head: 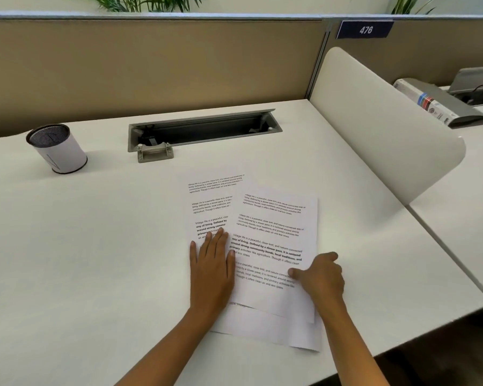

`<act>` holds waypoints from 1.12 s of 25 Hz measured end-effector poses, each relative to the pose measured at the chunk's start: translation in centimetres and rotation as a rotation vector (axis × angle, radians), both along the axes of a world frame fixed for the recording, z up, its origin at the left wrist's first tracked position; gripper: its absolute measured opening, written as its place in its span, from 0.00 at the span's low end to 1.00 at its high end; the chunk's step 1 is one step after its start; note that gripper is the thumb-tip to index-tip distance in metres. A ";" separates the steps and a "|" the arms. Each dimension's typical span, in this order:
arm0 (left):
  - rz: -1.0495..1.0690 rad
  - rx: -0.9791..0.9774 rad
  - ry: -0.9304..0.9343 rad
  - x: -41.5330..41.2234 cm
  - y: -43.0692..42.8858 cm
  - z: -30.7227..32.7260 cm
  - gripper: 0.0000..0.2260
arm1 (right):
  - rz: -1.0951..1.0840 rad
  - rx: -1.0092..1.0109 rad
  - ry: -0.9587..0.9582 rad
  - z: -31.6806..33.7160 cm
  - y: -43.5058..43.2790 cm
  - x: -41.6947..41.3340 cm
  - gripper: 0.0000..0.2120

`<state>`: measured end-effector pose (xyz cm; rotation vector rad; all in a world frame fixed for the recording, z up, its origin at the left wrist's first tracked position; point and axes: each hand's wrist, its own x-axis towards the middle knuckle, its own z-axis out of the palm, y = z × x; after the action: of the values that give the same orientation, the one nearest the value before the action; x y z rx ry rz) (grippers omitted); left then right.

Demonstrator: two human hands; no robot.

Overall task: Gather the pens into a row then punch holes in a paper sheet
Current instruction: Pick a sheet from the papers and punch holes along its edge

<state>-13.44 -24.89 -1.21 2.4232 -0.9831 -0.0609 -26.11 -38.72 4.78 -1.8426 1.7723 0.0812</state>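
Observation:
Two printed paper sheets lie overlapping on the white desk (95,246). The upper sheet (273,229) is skewed to the right over the lower sheet (209,196). My left hand (211,268) lies flat with straight fingers on the lower sheet's left part. My right hand (321,277) rests on the upper sheet near its right edge, thumb stretched onto the paper and fingers curled at the edge. I see no pens and no hole punch.
A white mesh-topped pen cup (57,147) stands at the far left. A grey cable tray (204,129) with a small metal clamp (154,153) sits at the back centre. A cream divider (382,129) bounds the right side, and the desk's front edge is near my forearms.

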 end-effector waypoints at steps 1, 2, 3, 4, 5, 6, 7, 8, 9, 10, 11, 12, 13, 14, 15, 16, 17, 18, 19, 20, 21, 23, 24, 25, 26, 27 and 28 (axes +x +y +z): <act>0.017 -0.050 0.036 0.0 0.1 0.0 0.20 | 0.006 0.014 -0.035 0.0 -0.2 0.2 0.36; 0.038 -0.120 0.088 0.0 0.4 0.1 0.18 | 0.025 0.012 -0.062 -0.1 -0.4 0.4 0.34; 0.063 -0.204 0.156 -0.1 0.6 0.3 0.17 | 0.054 -0.002 -0.092 -0.2 -0.6 0.6 0.30; 0.094 -0.292 0.224 -0.1 0.8 0.5 0.16 | 0.093 -0.028 -0.132 -0.2 -0.7 1.0 0.26; 0.128 -0.368 0.274 0.0 1.1 0.8 0.15 | 0.130 -0.060 -0.174 -0.3 -0.6 1.5 0.23; 0.167 -0.420 0.288 0.2 1.3 1.1 0.14 | 0.155 -0.095 -0.206 -0.3 -0.6 2.1 0.21; 0.210 -0.448 0.279 0.4 1.3 1.4 0.13 | 0.169 -0.129 -0.222 -0.2 -0.6 2.9 0.20; 0.258 -0.449 0.266 0.8 1.2 1.6 0.13 | 0.180 -0.158 -0.219 -0.1 -0.7 3.8 0.20; 0.316 -0.419 0.267 1.2 1.0 1.9 0.13 | 0.196 -0.181 -0.204 -0.1 -0.6 4.8 0.21; 0.380 -0.354 0.278 1.6 0.8 2.1 0.14 | 0.220 -0.202 -0.186 0.0 -0.5 5.8 0.21; 0.434 -0.267 0.288 1.9 0.6 2.4 0.16 | 0.247 -0.221 -0.166 0.0 -0.3 6.7 0.21; 0.462 -0.187 0.290 2.2 0.4 2.8 0.19 | 0.274 -0.235 -0.143 0.0 0.1 7.5 0.22; 0.465 -0.142 0.293 2.4 0.3 3.1 0.21 | 0.298 -0.244 -0.119 0.0 0.5 8.2 0.22; 0.457 -0.140 0.308 2.5 0.2 3.4 0.22 | 0.314 -0.248 -0.100 -0.1 1.0 8.8 0.23; 0.455 -0.157 0.334 2.7 0.2 3.7 0.24 | 0.322 -0.249 -0.085 -0.1 1.4 9.3 0.24; 0.460 -0.173 0.362 2.9 0.1 3.9 0.24 | 0.321 -0.247 -0.077 -0.2 1.7 9.7 0.24; 0.469 -0.181 0.383 3.0 0.1 4.1 0.24 | 0.311 -0.237 -0.076 -0.1 2.0 9.9 0.25; 0.478 -0.183 0.398 3.2 0.1 4.3 0.24 | 0.295 -0.223 -0.080 -0.1 2.0 10.1 0.25; 0.482 -0.182 0.408 3.3 0.2 4.4 0.24 | 0.275 -0.208 -0.088 0.0 2.0 10.2 0.26; 0.483 -0.180 0.412 3.3 0.2 4.4 0.24 | 0.254 -0.191 -0.102 0.0 1.8 10.3 0.25; 0.481 -0.177 0.412 3.2 0.3 4.4 0.23 | 0.233 -0.168 -0.124 0.0 1.6 10.3 0.25; 0.475 -0.177 0.409 3.1 0.6 4.4 0.23 | 0.197 -0.109 -0.175 0.0 1.1 10.2 0.23; 0.473 -0.181 0.409 3.1 0.8 4.3 0.23 | 0.189 -0.071 -0.194 0.1 0.8 10.1 0.23; 0.471 -0.186 0.409 3.0 0.9 4.3 0.23 | 0.186 -0.030 -0.217 0.1 0.6 10.0 0.24; 0.470 -0.192 0.410 3.0 1.0 4.2 0.23 | 0.183 0.010 -0.261 0.2 0.4 9.9 0.25; 0.469 -0.199 0.412 3.0 1.2 4.2 0.23 | 0.174 0.045 -0.327 0.2 0.1 9.7 0.26; 0.467 -0.207 0.412 3.1 1.3 4.1 0.23 | 0.160 0.074 -0.397 0.3 -0.2 9.4 0.25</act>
<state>-10.35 -23.62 2.86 2.2583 -0.2211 -0.2663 -16.68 -38.88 5.06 -1.7975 1.3332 -0.1463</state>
